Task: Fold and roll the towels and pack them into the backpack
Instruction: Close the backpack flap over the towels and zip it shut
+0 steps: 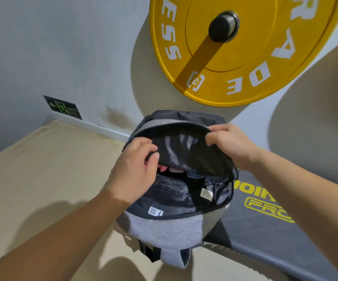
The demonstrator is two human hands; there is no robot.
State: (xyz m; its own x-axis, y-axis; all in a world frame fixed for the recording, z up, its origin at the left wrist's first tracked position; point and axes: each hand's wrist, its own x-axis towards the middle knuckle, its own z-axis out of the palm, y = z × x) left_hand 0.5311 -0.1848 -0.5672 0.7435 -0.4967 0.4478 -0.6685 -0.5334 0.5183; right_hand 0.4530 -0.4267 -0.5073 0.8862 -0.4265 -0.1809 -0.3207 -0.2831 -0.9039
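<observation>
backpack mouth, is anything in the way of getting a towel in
Yes: the black flap droops over the opening of the backpack, its edge pinched by the left hand and right hand. Only a narrow gap shows below it.

- I can't see the left hand's (135, 171) fingertips. They go under the folded top of the backpack (164, 226).
- The right hand's (231, 145) fingertips hide under that same edge.
- Something pink (164, 168) peeks out inside. I can't tell what it is.
- Deeper inside the bag, it is too dark for me to see.
- The print on the two white labels (206, 194) is too small to read.
- The yellow plate (245, 78) is cut off at the top, so its letters are broken.
- The bench's (265, 240) yellow words run off the right edge.
- The green sign's (63, 107) small writing is blurry.
</observation>
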